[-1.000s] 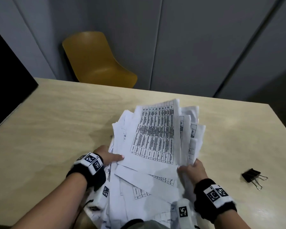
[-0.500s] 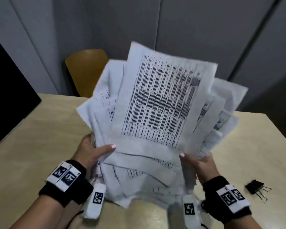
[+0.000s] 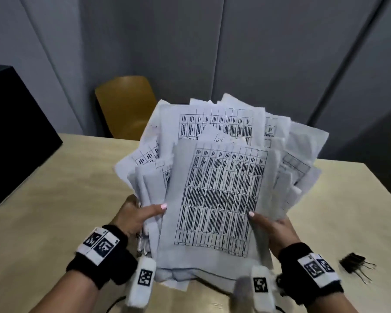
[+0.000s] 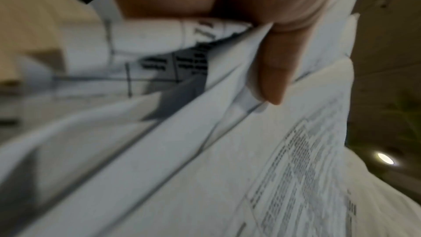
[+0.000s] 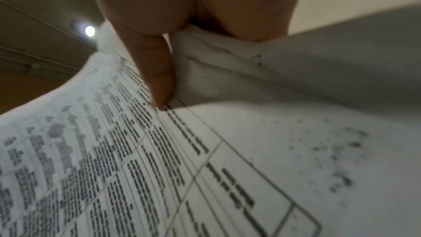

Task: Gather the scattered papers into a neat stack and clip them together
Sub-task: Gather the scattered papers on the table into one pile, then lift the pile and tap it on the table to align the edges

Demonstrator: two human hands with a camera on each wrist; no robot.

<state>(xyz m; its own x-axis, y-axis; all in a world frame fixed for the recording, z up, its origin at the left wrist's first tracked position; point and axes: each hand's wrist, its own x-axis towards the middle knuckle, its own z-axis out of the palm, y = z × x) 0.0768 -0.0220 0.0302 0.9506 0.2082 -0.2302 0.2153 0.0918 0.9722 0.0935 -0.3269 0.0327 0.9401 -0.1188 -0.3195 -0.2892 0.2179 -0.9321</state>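
papers (image 3: 215, 199) upright, long axis vertical | left hand (image 3: 133, 216), right hand (image 3: 273, 229): grip pinching papers

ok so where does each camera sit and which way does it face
Head: worn on the head, looking forward and down at the papers, table, clip and chair; left hand and right hand show.
Left wrist: looks along the left hand; thumb presses on the sheets.
Right wrist: looks along the right hand; thumb presses on the printed top sheet.
Shared: all views show the papers.
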